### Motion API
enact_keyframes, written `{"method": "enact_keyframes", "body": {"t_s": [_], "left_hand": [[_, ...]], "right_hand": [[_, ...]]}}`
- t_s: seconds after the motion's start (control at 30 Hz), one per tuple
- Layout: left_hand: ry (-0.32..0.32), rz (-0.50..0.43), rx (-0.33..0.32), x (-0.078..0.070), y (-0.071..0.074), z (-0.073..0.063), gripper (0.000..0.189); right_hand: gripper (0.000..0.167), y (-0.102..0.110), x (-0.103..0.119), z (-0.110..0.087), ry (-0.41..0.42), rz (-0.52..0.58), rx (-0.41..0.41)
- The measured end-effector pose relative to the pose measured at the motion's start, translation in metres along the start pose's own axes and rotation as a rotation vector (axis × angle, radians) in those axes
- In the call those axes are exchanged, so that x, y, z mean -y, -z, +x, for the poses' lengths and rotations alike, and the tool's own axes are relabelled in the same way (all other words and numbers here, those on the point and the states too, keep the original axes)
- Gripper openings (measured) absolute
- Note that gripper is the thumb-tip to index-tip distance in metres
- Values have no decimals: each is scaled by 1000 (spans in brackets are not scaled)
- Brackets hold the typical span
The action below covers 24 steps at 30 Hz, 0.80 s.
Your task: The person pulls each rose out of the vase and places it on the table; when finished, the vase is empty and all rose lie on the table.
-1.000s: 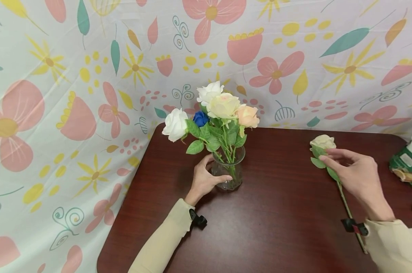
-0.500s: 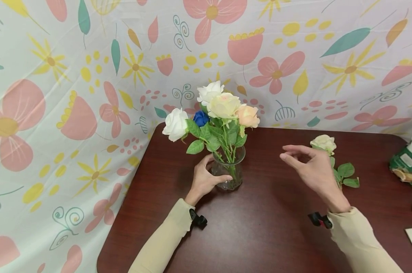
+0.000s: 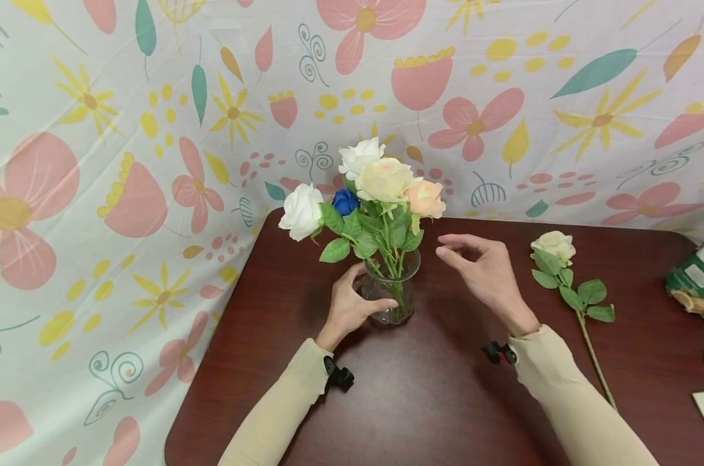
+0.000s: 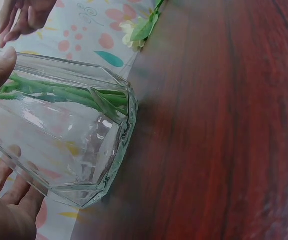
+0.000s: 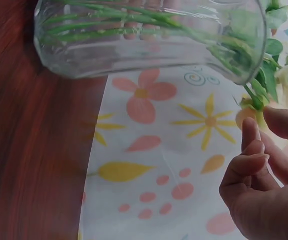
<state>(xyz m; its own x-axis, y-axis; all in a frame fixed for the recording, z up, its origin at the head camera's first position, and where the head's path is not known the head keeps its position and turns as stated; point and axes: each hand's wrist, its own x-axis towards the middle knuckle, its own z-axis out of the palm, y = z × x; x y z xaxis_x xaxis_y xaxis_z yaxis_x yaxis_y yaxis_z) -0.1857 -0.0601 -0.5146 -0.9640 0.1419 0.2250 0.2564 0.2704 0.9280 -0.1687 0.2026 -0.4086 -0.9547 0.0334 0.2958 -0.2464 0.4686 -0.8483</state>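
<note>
A clear glass vase (image 3: 403,304) stands upright on the table, and my left hand (image 3: 350,303) grips its left side, thumb across the front. Green stems (image 4: 58,92) reach down inside it. Above the rim are white roses (image 3: 301,212), a blue rose (image 3: 344,202), a cream rose (image 3: 385,181) and a peach rose (image 3: 425,198). My right hand (image 3: 487,275) is in the air right of the vase, thumb and fingers bent loosely and apart, holding nothing. In the right wrist view, its fingertips (image 5: 249,129) appear close to the blooms; contact cannot be told.
A loose cream rose (image 3: 554,247) with a long leafy stem lies on the dark wooden table (image 3: 398,401), right of my right hand. A green and white packet (image 3: 701,275) sits at the right edge. A floral cloth (image 3: 212,97) hangs behind and to the left.
My right hand has left the loose cream rose lying on the table and moved left to beside the vase. My left hand stays on the vase.
</note>
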Motion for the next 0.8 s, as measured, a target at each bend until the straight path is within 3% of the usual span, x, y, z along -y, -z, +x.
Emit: {"method": "enact_keyframes", "body": {"t_s": [0.33, 0.8], "left_hand": [[3, -22, 7, 0, 0, 1, 81], [-5, -26, 14, 0, 0, 1, 80]], "right_hand": [[28, -23, 2, 21, -48, 90, 37], [37, -36, 9, 35, -131, 152, 96]]}}
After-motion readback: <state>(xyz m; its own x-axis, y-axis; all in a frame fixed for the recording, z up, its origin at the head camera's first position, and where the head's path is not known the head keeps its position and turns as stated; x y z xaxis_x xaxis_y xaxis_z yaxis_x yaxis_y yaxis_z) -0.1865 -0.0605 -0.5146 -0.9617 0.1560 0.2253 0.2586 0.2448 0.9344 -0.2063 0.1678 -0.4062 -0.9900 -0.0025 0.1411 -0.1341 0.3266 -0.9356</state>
